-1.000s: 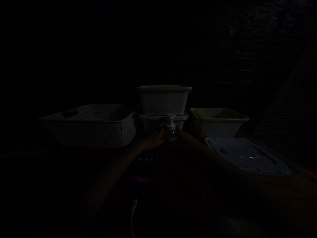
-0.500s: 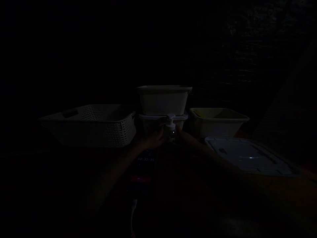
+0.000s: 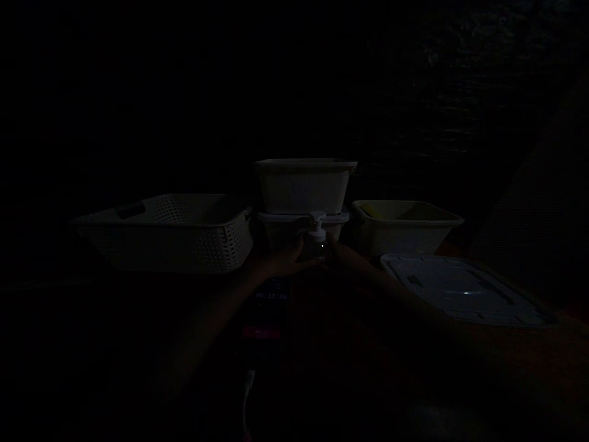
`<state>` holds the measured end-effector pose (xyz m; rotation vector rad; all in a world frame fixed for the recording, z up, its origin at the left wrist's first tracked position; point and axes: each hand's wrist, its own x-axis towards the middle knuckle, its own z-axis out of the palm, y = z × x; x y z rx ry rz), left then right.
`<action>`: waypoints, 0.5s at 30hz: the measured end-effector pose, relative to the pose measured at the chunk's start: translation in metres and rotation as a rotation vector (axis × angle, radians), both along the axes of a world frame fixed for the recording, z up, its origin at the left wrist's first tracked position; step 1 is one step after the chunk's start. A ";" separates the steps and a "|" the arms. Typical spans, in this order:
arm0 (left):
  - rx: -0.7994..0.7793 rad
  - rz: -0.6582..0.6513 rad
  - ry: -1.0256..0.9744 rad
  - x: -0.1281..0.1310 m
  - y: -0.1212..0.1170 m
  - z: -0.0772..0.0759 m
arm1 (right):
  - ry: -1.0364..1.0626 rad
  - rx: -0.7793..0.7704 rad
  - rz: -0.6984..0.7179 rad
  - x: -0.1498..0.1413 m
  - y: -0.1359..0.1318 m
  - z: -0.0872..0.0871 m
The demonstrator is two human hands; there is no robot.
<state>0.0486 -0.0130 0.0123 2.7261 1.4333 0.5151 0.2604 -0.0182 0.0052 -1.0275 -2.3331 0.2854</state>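
Observation:
The scene is very dark. A small pump bottle (image 3: pixel 317 236) with a white pump head stands upright in the middle, in front of two stacked white bins (image 3: pixel 301 187). My left hand (image 3: pixel 285 261) wraps the bottle's left side and my right hand (image 3: pixel 343 256) touches its right side. Both forearms reach forward from below. The bottle's lower body is hidden by my fingers.
A white woven basket (image 3: pixel 175 236) sits at the left. A pale bin with a yellowish inside (image 3: pixel 405 224) stands at the right, with a flat white lid (image 3: pixel 464 291) lying in front of it. A phone showing a timer (image 3: pixel 269 307) lies under my left wrist.
My left hand's fingers have slid slightly lower round the bottle. The phone timer has moved on by one second. Nothing else has shifted.

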 end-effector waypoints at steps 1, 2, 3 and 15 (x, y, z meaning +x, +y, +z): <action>0.004 0.007 0.006 0.000 0.000 0.000 | -0.006 0.003 -0.009 0.000 0.000 0.000; 0.014 0.010 0.010 0.000 0.000 0.000 | -0.008 0.003 -0.016 0.000 0.000 0.000; 0.028 0.009 0.012 -0.001 -0.001 0.001 | -0.006 0.000 -0.022 -0.001 0.000 0.000; 0.030 -0.047 -0.014 0.002 -0.009 0.008 | 0.038 -0.004 0.018 -0.001 0.002 -0.002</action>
